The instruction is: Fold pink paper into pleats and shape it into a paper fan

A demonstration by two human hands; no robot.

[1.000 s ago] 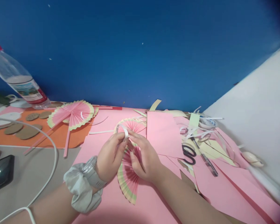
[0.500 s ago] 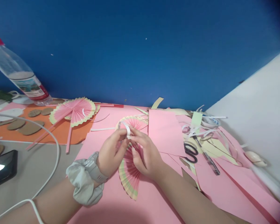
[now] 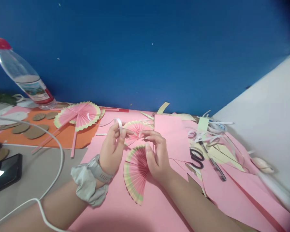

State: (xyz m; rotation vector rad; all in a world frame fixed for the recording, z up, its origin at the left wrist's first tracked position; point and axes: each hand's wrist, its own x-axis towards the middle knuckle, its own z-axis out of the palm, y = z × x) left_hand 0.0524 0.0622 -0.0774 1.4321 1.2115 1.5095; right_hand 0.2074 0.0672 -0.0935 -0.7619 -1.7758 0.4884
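A curled white strip (image 3: pixel 120 125) is pinched between the thumb and fingers of my left hand (image 3: pixel 113 148), one finger of which points to the right. My right hand (image 3: pixel 157 154) faces it with fingers stretched forward and the thumb apart from them. Near its fingertips is a small whitish bit (image 3: pixel 140 134), too small to make out. Just below and between my hands lies a pleated pink paper fan (image 3: pixel 136 170) with a yellow-green edge. Another pleated fan piece (image 3: pixel 135 126) lies behind my fingers, partly covered by them.
To the left are a finished-looking round fan (image 3: pixel 83 114) with pink sticks, brown cardboard ovals (image 3: pixel 36 131), a leaning bottle (image 3: pixel 31 80), a phone (image 3: pixel 6 174) and a white cable (image 3: pixel 62 154). At right lie black-handled scissors (image 3: pixel 197 158), a pen (image 3: pixel 217 169) and paper scraps.
My hands have moved apart. The white strip has gone left and up with my left hand, and more of the pleated fans now shows between my hands.
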